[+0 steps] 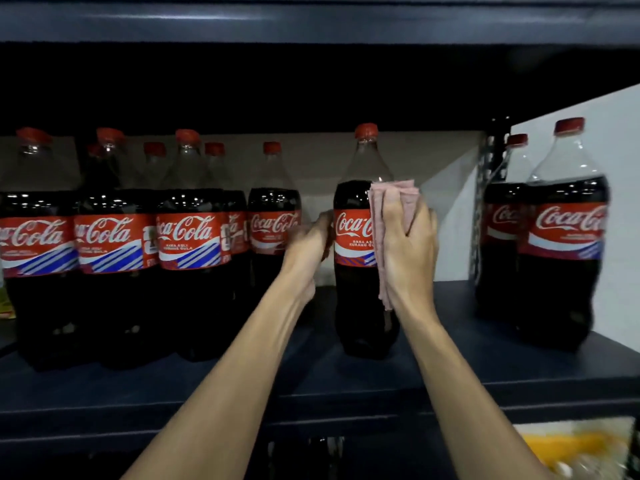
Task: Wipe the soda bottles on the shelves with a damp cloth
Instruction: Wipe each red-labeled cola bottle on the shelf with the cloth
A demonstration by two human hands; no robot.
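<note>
A large cola bottle (353,233) with a red cap and red label stands alone in the middle of the dark shelf (450,368). My right hand (408,251) grips a folded pink cloth (389,202) and holds it against the bottle's right side, covering part of the label. My left hand (310,242) touches the bottle's left side at label height, its fingers partly blurred. Both forearms reach up from the bottom of the view.
Several more cola bottles (187,237) stand packed in rows on the left of the shelf. Two more bottles (564,233) stand at the right beside a white wall (620,140). Another shelf board (311,26) runs overhead. Something yellow (571,445) lies below right.
</note>
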